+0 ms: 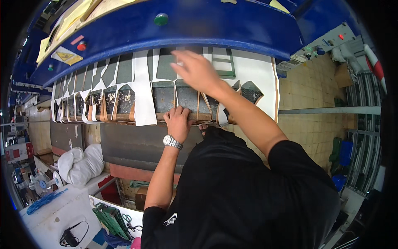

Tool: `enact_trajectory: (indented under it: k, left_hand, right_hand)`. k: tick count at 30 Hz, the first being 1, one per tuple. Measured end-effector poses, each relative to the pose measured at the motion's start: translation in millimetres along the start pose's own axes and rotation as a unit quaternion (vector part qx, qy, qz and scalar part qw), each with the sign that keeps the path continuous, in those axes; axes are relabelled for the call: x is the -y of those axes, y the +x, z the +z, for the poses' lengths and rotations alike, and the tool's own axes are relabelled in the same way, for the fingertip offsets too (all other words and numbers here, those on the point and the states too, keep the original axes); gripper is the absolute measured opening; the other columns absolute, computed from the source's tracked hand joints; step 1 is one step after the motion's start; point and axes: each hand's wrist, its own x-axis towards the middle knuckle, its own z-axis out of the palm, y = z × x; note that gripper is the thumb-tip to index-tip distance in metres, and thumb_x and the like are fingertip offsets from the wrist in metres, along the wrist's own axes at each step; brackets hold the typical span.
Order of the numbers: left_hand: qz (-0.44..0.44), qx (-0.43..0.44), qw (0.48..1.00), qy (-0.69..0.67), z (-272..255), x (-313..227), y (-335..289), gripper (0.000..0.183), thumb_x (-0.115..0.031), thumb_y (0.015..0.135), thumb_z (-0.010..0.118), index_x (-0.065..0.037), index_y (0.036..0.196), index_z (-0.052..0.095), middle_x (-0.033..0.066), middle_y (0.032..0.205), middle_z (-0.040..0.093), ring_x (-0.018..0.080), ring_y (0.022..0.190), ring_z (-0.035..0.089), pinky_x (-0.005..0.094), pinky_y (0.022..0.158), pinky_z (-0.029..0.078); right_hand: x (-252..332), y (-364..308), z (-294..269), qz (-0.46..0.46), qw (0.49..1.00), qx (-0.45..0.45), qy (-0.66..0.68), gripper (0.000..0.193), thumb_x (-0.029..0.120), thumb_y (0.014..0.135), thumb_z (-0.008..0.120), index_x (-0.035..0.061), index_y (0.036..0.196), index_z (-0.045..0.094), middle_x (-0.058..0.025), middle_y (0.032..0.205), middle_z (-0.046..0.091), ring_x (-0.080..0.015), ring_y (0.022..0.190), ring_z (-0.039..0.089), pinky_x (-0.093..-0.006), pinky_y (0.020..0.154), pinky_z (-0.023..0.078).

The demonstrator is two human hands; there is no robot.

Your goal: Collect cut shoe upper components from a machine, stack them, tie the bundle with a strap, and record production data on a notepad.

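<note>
A white sheet (145,89) with many cut-out openings, left as thin strips, lies across a dark, worn press bed (163,97). My left hand (178,122), with a metal wristwatch (172,142) on its wrist, is at the bed's front edge. Its fingers are curled over a narrow strip of the sheet; their tips are partly hidden. Farther back, my right hand (197,72) reaches over the sheet close to the blue beam, slightly blurred, with fingers stretched and apart and nothing in them. Just right of it lies a green frame-shaped piece (226,74).
A blue press beam (199,31) with a green button (161,19) and a red button (81,46) spans the far side. A control panel (319,47) sits at the right. White bundled sacking (81,165) and a table (45,222) with scissors (127,217) stand at the left.
</note>
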Motion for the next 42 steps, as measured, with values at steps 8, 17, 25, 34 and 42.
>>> enact_trajectory:
  k: [8,17,25,34,42]
  left_hand:
    - [-0.008,-0.018,1.0,-0.003,5.1,-2.8,0.2,0.04,-0.02,0.071,0.092,-0.014,0.106,0.073,0.0043,0.108,0.064,0.0298,0.109,0.059,0.0513,0.097,0.038]
    - [-0.007,-0.044,0.999,0.002,8.8,-1.0,10.3,0.038,-0.025,0.073,0.092,-0.015,0.104,0.071,0.0032,0.104,0.064,0.0301,0.106,0.059,0.0513,0.094,0.037]
    - [-0.003,-0.022,1.0,0.001,3.0,-1.6,16.3,0.038,-0.021,0.073,0.092,-0.015,0.105,0.071,0.0038,0.107,0.064,0.0314,0.108,0.06,0.0516,0.094,0.038]
    - [-0.03,-0.011,0.999,0.007,-1.2,-9.9,26.7,0.039,-0.022,0.074,0.092,-0.016,0.108,0.073,0.0039,0.11,0.066,0.0307,0.112,0.06,0.0541,0.101,0.039]
    - [-0.029,-0.023,0.999,0.005,-2.4,-4.6,39.3,0.038,-0.025,0.076,0.091,-0.015,0.107,0.071,0.005,0.111,0.068,0.0325,0.111,0.061,0.0538,0.097,0.04]
  right_hand:
    - [31.5,67.8,29.7,0.041,0.992,-0.118,0.026,0.027,0.025,0.107,0.061,0.0036,0.092,0.068,-0.0179,0.079,0.072,-0.0446,0.077,0.07,-0.0507,0.069,0.055]
    - [-18.6,-77.7,13.0,0.111,0.984,0.113,-0.082,0.029,0.03,0.104,0.065,0.002,0.097,0.071,-0.0225,0.091,0.072,-0.045,0.089,0.069,-0.0524,0.077,0.054]
    - [-45.1,-147.2,-0.3,0.116,0.964,0.214,-0.106,0.031,0.03,0.096,0.074,-0.0008,0.099,0.073,-0.0212,0.099,0.072,-0.0431,0.098,0.07,-0.0536,0.086,0.057]
    - [-40.6,-161.5,4.6,0.072,0.964,0.215,-0.137,0.03,0.021,0.091,0.079,-0.0004,0.111,0.074,-0.0194,0.118,0.066,-0.0402,0.117,0.062,-0.0498,0.099,0.055]
    - [-40.9,-148.6,5.2,0.059,0.964,0.2,-0.165,0.028,0.018,0.09,0.08,-0.0014,0.109,0.072,-0.0225,0.119,0.064,-0.042,0.116,0.061,-0.0505,0.097,0.054]
